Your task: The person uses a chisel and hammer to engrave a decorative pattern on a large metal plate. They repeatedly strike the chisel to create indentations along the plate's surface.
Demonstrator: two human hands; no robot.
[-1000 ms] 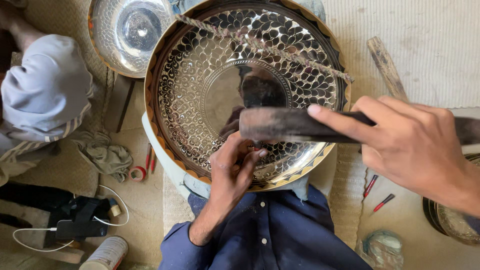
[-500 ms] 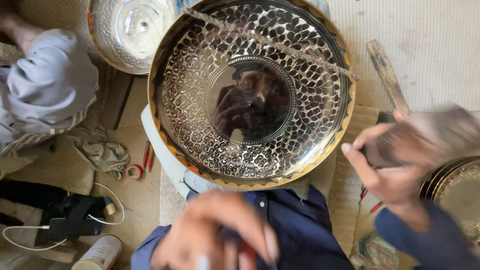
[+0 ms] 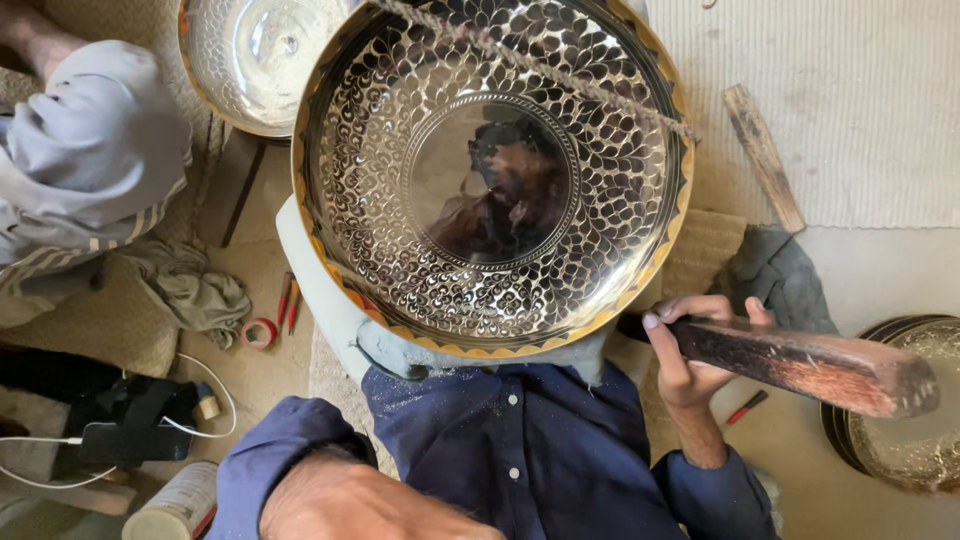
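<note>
Right now the right hand (image 3: 690, 350) grips a dark wooden mallet (image 3: 810, 365) at lower right, long axis running left-right w/ the head end toward the frame's right edge. The big patterned metal bowl (image 3: 490, 170) sits up-left of that hand, just beside it, tilted on the lap. Left arm at bottom centre, hand itself cut off, can't tell its state. Bowl holds nothing. A plainer bowl (image 3: 250, 60) at upper left, also empty.

Large engraved brass tray (image 3: 490, 180) propped at centre, right hand (image 3: 690, 350) gripping a dark wooden mallet (image 3: 810, 365) near right, left forearm (image 3: 370, 500) at near edge, second metal bowl (image 3: 250, 60) far left, grey cloth (image 3: 190, 290) left
</note>
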